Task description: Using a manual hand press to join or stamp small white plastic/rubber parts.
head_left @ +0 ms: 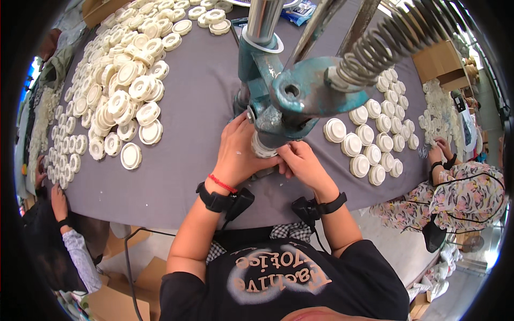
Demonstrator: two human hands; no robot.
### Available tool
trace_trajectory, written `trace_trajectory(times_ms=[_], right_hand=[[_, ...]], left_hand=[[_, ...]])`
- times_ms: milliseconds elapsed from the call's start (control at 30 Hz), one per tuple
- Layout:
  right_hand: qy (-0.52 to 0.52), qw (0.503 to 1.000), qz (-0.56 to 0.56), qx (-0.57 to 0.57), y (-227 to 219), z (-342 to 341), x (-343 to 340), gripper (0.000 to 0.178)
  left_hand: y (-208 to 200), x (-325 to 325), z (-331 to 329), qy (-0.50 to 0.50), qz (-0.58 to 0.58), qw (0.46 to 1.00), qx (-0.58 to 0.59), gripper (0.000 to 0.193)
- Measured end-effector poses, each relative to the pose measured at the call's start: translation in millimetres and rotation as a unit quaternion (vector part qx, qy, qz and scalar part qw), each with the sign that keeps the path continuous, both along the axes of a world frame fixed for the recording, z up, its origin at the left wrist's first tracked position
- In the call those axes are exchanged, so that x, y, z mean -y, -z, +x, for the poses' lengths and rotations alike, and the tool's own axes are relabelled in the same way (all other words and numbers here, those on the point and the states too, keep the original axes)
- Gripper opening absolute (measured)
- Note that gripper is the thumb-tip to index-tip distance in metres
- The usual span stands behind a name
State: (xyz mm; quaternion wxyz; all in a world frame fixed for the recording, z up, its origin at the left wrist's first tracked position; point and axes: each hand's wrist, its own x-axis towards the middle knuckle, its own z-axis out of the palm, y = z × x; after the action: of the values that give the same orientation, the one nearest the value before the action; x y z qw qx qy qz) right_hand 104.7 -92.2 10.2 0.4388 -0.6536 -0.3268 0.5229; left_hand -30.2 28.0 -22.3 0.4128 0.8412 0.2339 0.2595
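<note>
A teal hand press [267,96] with a large coil spring [393,45] stands on the table in front of me. A round white plastic cap [262,148] sits under its pressing head, partly hidden by the metal and my fingers. My left hand [234,151] is closed around the cap's left and near side, its thumb along the front. From the right, my right hand [304,165] grips the cap's edge with bent fingers, its fingertips close to my left thumb. The lower part of the press is largely covered by my hands.
A big heap of white ribbed caps [126,88] spreads over the left of the grey-covered table [182,139]. Several white caps [369,136] lie face up on the right. Another person's hands [438,152] are at the right edge, and a co-worker's hand [59,202] rests at the left.
</note>
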Motion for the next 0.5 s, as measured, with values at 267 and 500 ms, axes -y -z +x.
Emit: trace_trajectory(times_ms=[267,500], right_hand=[[0.050,0.997,-0.022,0.061,-7.1,34.3,13.6,0.046],[0.286,0.854,0.298,0.318,-75.8,50.3,2.1,0.030]], left_hand=[[11.7,0.3,0.3,-0.028,0.078,0.996,0.016,0.061],[23.2,36.1,6.5,-0.227,0.107,0.967,0.044,0.069]])
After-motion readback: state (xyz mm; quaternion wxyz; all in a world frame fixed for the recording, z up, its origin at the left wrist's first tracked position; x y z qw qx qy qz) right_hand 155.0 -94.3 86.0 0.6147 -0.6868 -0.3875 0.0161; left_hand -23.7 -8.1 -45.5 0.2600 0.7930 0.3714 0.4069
